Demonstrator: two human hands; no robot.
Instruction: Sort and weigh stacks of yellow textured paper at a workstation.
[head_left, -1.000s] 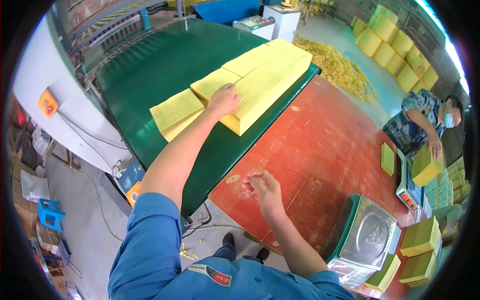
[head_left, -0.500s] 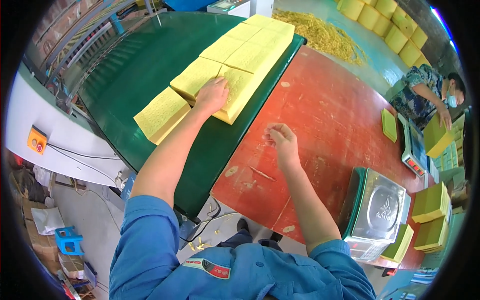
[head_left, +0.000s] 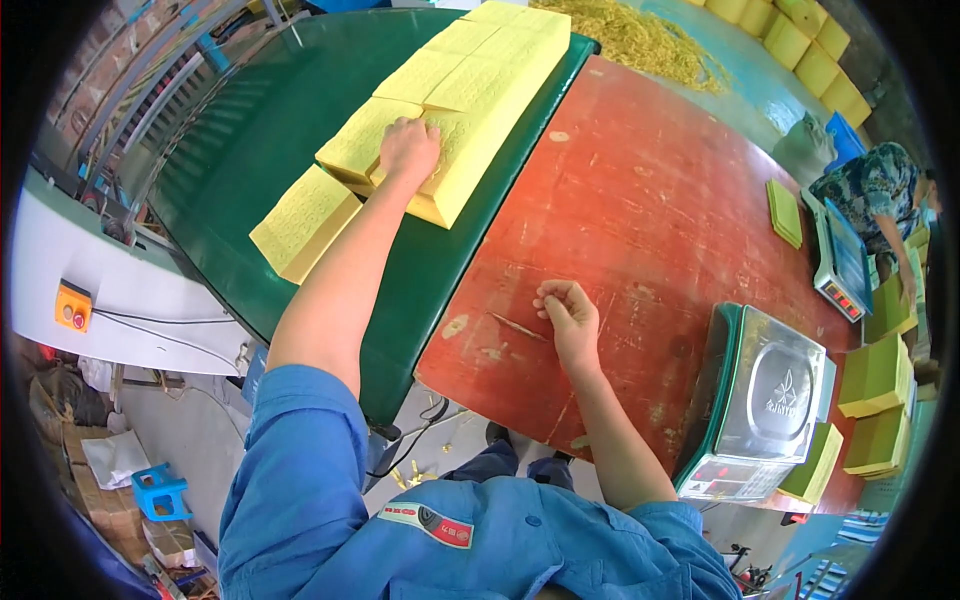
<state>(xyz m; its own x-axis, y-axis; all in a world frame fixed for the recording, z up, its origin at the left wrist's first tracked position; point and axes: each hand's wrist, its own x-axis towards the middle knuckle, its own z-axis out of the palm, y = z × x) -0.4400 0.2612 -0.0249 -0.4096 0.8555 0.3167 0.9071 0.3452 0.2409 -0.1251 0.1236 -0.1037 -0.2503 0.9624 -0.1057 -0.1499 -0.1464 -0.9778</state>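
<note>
Your left hand [head_left: 410,150] rests on the double row of yellow blocks [head_left: 462,82] on the green desk [head_left: 255,130]; I cannot tell whether its fingers clamp one. A separate yellow block [head_left: 305,222] lies near; your right hand [head_left: 572,322] is over the red desk [head_left: 630,190], fingers curled together
</note>
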